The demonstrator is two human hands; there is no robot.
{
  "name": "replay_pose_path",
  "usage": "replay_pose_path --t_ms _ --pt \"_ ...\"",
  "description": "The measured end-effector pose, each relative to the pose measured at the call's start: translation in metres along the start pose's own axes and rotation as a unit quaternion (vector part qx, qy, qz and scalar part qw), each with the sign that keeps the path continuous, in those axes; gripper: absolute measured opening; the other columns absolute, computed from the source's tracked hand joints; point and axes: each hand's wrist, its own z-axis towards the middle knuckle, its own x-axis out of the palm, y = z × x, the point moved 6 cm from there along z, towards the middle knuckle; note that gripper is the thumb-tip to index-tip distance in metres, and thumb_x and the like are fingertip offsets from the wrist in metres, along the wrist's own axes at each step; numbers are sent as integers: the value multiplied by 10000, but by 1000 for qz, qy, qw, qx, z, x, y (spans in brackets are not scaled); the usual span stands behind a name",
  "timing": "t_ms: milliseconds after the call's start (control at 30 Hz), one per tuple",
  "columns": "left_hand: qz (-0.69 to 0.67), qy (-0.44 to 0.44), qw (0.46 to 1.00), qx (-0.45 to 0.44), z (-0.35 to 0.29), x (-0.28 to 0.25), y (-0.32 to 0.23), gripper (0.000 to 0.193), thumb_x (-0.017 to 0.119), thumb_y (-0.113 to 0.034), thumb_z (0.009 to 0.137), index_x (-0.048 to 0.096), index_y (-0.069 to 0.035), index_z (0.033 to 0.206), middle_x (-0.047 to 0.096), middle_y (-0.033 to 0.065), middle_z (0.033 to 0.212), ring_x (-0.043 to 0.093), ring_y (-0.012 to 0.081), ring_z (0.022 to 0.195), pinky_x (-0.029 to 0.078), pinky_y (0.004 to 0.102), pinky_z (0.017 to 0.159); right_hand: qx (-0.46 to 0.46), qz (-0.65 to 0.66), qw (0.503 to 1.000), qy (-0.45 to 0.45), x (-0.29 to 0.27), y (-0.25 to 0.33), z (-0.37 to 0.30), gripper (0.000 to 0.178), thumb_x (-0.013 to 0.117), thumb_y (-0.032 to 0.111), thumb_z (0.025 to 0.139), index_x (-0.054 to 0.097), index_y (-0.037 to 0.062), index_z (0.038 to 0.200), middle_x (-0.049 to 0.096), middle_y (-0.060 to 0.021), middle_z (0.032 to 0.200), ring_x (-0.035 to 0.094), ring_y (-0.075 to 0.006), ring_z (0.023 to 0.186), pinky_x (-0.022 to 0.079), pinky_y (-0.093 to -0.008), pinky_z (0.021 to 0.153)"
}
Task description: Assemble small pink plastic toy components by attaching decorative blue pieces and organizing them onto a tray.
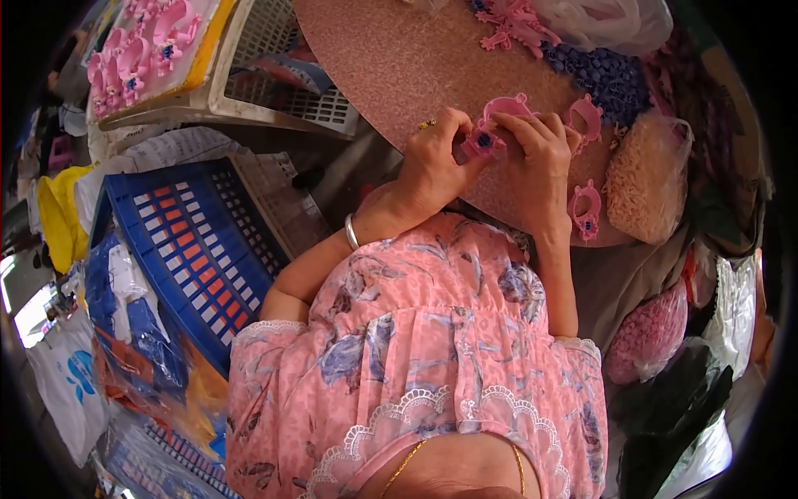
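Over the near edge of the round speckled table (399,75), both hands hold one pink plastic piece (507,106). It has a curved open frame, with a small dark blue part at its lower left end. My left hand (432,170) pinches that lower end between thumb and fingers. From the other side my right hand (539,150) grips the piece, its fingers bent and partly hiding it. Just right of that hand lie two similar pink pieces, one farther off (587,121) and one nearer (586,211).
Dark blue small parts (603,79) are heaped on the table beside a clear bag of pale orange bits (648,179). Several pink pieces (503,21) lie at the far side. Finished-looking pink ones (137,58) sit on a white crate (220,91) at far left, above a blue basket (179,241).
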Motion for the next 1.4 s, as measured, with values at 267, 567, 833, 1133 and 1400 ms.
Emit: replay_pose_path --t_ms 267,567,833,1133,1400 --pt "-19 -10 1000 -7 1 -4 2 430 850 -194 732 532 -70 992 653 135 829 665 347 781 519 426 667 7 -2 1000 -16 -4 4 5 135 720 86 790 727 142 913 720 13 918 608 -194 860 362 -340 853" --pt "52 -30 993 101 -5 -8 -5 416 852 -114 715 571 -70 1018 680 112 882 687 303 797 542 370 681 -18 -27 999 -36 -6 14 7 102 737 125 789 727 138 889 699 9 857 596 -195 834 363 -345 840" --pt "45 -42 991 117 -1 -6 -2 339 773 -71 738 553 -44 995 638 156 840 633 369 801 496 444 714 -51 -56 997 -31 -3 20 4 133 751 130 774 739 133 907 698 9 854 596 -197 847 373 -357 841" --pt "131 -68 979 139 8 -15 -3 358 807 -101 728 556 -53 979 629 149 876 618 359 830 493 440 730 32 -102 994 -33 -12 15 11 110 722 206 819 733 118 884 703 -33 858 607 -240 885 377 -383 840" --pt "210 -126 967 73 14 -47 17 438 868 -165 692 548 -51 968 625 124 874 589 352 831 470 436 769 102 -247 963 20 -20 -45 8 150 685 242 836 724 102 874 697 -62 874 604 -282 909 373 -404 837"
